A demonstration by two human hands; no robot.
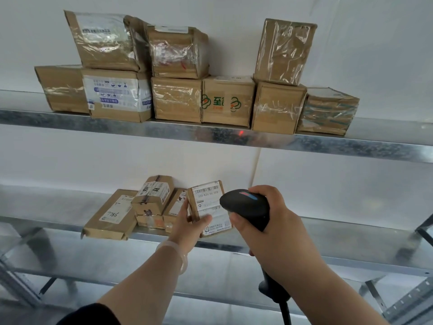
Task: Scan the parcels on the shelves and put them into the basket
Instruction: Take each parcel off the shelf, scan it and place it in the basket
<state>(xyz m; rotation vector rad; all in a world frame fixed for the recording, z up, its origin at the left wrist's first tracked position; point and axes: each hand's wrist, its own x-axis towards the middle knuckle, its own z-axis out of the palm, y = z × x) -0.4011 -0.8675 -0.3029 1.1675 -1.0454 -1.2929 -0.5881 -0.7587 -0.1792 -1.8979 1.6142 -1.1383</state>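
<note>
The small parcel [209,207] is a brown cardboard box with a white label on its front, held up in the air just in front of the lower shelf [328,233], its label turned toward the person. It looks light, because one hand carries it easily, and stiff enough to keep its shape; the label and tape are probably smooth, so I think it can slip if the grip is loose. The left hand [187,225] grasps it from below and from the side, with the thumb lying on the label and the fingers behind it, which seems a good place, since the barcode at the top stays free. The right hand [264,221] is closed around a black scanner [246,207], whose head is just beside the parcel's label. A red light spot [240,132] falls on the edge of the upper shelf [140,127], not on the barcode. More parcels lie on the lower shelf behind, and larger boxes [178,99] are stacked above. The basket is not in view.
</note>
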